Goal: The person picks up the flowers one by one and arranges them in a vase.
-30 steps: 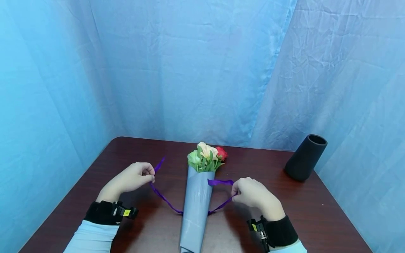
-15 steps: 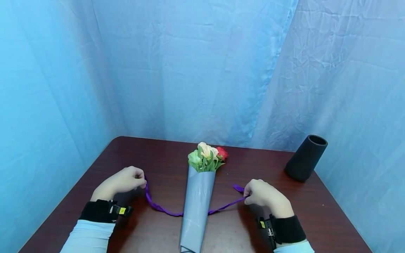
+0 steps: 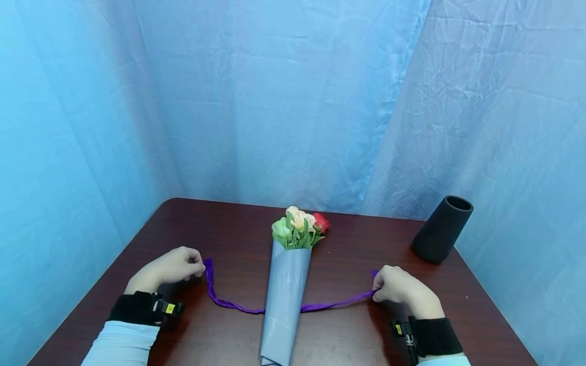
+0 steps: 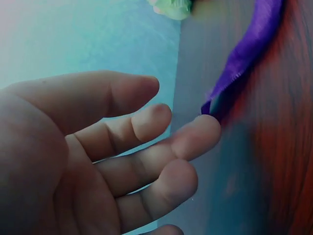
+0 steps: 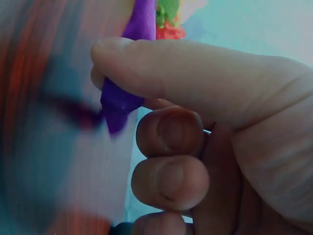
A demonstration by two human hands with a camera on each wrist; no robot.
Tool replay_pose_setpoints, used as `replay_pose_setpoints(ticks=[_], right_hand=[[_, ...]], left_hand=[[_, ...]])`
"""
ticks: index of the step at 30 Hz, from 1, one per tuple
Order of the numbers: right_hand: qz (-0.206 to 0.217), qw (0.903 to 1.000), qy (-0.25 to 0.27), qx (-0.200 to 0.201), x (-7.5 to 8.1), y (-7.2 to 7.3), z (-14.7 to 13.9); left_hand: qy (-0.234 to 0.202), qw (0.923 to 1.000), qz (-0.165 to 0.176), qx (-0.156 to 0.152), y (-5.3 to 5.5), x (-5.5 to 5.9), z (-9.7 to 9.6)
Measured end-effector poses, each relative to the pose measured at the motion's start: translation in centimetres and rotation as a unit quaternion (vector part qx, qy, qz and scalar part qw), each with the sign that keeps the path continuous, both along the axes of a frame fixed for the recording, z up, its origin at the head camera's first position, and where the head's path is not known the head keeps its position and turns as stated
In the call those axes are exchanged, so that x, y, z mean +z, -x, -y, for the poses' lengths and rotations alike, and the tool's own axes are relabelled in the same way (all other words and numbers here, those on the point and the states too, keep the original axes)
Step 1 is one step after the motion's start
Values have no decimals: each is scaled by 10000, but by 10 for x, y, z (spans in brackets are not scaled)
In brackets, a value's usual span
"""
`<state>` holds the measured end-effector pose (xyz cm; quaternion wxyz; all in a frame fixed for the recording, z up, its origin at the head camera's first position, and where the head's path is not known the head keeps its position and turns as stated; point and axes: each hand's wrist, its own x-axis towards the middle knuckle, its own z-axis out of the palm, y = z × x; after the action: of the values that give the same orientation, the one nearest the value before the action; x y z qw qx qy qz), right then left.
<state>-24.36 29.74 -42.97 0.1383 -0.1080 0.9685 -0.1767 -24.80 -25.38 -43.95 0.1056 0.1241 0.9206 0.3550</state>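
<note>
A purple ribbon passes beneath a bouquet wrapped in blue-grey paper and comes out on both sides. My right hand pinches the ribbon close to its right end; in the right wrist view the short purple tail pokes out below the thumb. At the other end, my left hand has its thumb and fingers apart, with nothing between them. The loose ribbon end lies right by a fingertip in the left wrist view. Cream, green and red flowers show at the bouquet's top.
A black tapered vase stands at the right side of the dark wooden table. Blue cloth hangs behind the table and along both sides.
My right hand has moved right and toward me, drawing the ribbon straighter. My left hand has moved left and toward me and let go of the ribbon's left end.
</note>
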Motion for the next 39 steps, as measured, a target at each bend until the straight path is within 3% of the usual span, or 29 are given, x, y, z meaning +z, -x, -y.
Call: replay_pose_setpoints(ticks=[7, 18, 25, 30, 39], right_hand=[[131, 9996, -31, -255, -4, -2, -20], [258, 9982, -23, -534, -9, -5, -38], [330, 9975, 45, -626, -8, -7, -48], [115, 9990, -11, -424, -9, -10, -53], [416, 9970, -8, -659, -9, -12, -59]], left_hand=[[-84, 9997, 164, 153, 1, -6, 3], [-6, 9985, 546, 100, 2, -16, -3], [212, 9989, 381, 186, 0, -10, 7], [309, 9987, 335, 248, -4, -7, 15], [405, 9959, 631, 514, -9, -5, 24]])
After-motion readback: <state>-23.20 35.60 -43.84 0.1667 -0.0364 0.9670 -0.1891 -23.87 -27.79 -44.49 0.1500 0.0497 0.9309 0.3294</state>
